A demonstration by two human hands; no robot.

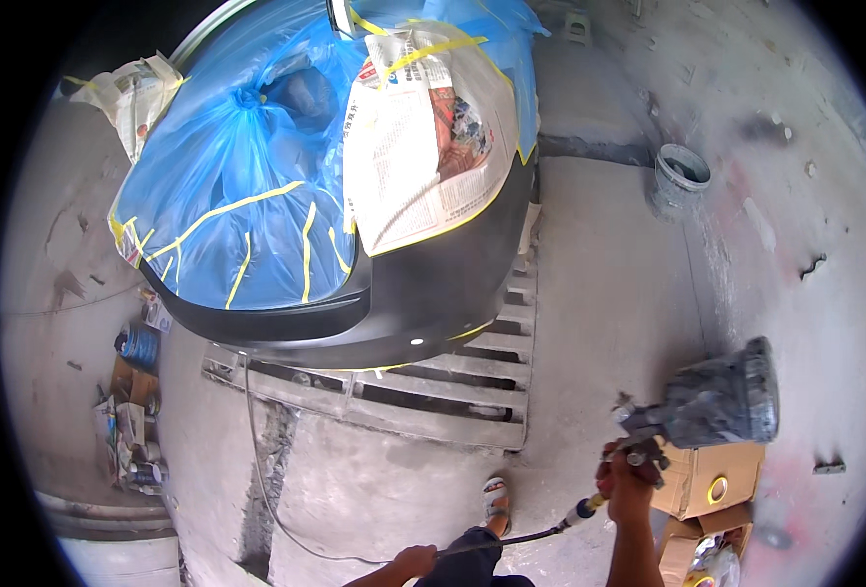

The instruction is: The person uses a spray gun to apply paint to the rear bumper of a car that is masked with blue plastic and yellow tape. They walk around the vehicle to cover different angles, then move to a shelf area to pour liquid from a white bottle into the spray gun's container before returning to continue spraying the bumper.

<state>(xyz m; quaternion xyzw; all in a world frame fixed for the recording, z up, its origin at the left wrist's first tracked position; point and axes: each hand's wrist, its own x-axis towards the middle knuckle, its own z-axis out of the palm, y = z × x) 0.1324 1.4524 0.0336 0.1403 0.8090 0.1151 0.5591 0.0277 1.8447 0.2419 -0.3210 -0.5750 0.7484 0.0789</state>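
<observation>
Blue translucent plastic sheeting (257,235), apparently taped for shielding, drapes above the matte-black curved car bumper (443,293). Right of that bumper, your right hand (633,486) grips the grey-cupped metal spray gun (711,401); below it, your left hand (413,561) closes around the thin dark hose (526,537), probably controlling slack.

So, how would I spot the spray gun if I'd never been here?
Start at the big dark vehicle body draped in blue plastic and newspaper. Go down and right to the person's right hand, beside the cardboard boxes in this view. The spray gun is the metal tool gripped there, set apart by the hose running from its grip to the left hand.
</observation>
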